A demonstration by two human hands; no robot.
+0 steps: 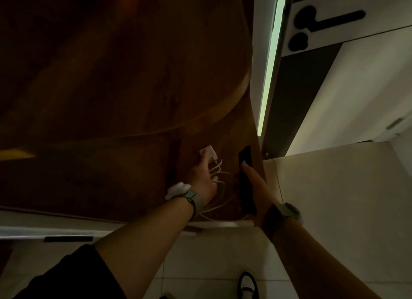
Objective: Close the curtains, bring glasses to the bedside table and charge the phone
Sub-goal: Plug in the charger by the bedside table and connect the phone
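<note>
The room is dim. A black phone (245,178) stands on edge against the brown wooden panel (124,80), and my right hand (256,185) grips it from the right with a finger along its side. Just to its left, my left hand (204,178) holds a white charger plug (209,154) with its white cable (219,187) looping down between the two hands. The cable's free end is hidden behind my left hand. No glasses or curtains show in the head view.
A white door (334,31) with a black lever handle (327,20) stands ajar at the upper right, with a bright gap along its frame. Pale floor tiles (334,209) lie to the right and below. A shoe (248,285) shows at the bottom.
</note>
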